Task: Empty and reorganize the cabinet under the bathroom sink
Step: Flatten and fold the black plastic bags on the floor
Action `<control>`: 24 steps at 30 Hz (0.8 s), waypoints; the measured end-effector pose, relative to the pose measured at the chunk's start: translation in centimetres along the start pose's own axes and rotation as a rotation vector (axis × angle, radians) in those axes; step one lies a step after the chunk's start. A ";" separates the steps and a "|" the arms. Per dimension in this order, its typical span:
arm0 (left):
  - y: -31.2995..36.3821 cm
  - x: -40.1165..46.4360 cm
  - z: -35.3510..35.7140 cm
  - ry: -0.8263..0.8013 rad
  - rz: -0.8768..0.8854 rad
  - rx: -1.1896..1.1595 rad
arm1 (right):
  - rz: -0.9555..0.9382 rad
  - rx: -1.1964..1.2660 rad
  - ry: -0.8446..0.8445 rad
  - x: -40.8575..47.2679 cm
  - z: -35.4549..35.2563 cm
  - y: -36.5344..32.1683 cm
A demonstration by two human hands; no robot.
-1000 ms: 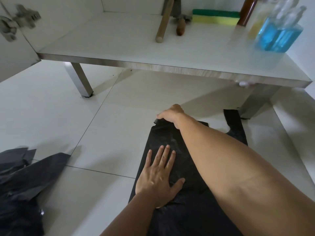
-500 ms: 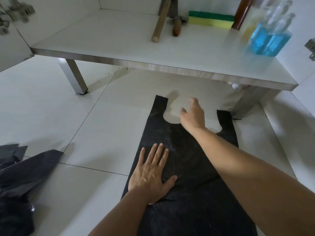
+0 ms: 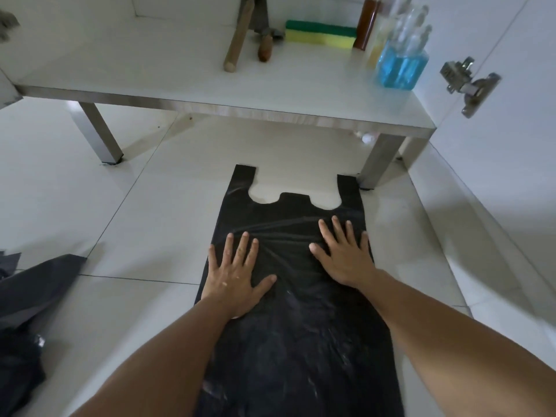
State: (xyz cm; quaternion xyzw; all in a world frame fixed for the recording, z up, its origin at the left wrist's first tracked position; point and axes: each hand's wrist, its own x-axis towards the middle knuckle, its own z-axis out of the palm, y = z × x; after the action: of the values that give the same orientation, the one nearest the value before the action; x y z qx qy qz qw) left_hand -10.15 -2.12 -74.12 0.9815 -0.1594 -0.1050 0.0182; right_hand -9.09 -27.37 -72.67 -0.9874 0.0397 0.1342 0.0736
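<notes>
right hand (image 3: 343, 257) now flat beside left hand (image 3: 236, 273), black bag (image 3: 296, 311) fully spread

Running off the bottom edge: the near end of the black bag (image 3: 301, 326), with both forearms cut there too. Lying partly out of frame at the left edge: a crumpled dark bag (image 3: 27, 311), extent unclear. Hiding patches of the flat bag beneath the left hand (image 3: 234, 272) and right hand (image 3: 343, 257). Smearing into blur on the cabinet floor (image 3: 180, 70): the blue bottles (image 3: 401, 64), count unclear. Getting cropped by the top edge: the brown bottle (image 3: 365, 22) and two wooden handles (image 3: 237, 40). Sitting too small to identify: a white object (image 3: 365, 136) under the cabinet's front edge.
</notes>
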 end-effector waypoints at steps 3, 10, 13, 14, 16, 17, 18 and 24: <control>0.1 -0.1 -0.6 -0.059 -0.034 -0.071 | 0.042 0.005 0.068 -4.6 0.3 -0.7; 1.0 -5.9 -0.3 0.092 0.181 -0.002 | 0.100 -0.059 0.028 -13.9 4.9 -0.3; 0.4 -9.3 1.3 0.024 0.218 0.035 | 0.117 -0.070 0.039 -14.8 5.5 -0.4; 0.0 -10.1 1.7 0.013 0.213 0.042 | 0.119 -0.065 0.038 -15.0 5.5 -0.6; -0.8 -11.3 2.2 0.008 0.173 0.041 | 0.119 -0.065 0.022 -15.6 5.5 -1.2; -1.1 -11.7 2.1 -0.007 0.148 0.046 | 0.114 -0.076 0.010 -16.1 5.3 -1.5; -1.4 -12.2 2.0 -0.027 0.124 0.057 | 0.104 -0.085 -0.004 -16.6 5.3 -1.8; -3.1 -15.5 0.5 -0.162 0.131 0.037 | -0.014 -0.105 -0.059 -20.0 4.5 -2.5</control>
State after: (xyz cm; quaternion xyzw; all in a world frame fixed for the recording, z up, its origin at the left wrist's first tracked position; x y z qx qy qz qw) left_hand -23.66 5.72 -71.77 0.9573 -0.2261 -0.1798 -0.0059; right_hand -29.20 -22.99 -71.22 -0.9858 0.0233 0.1646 0.0236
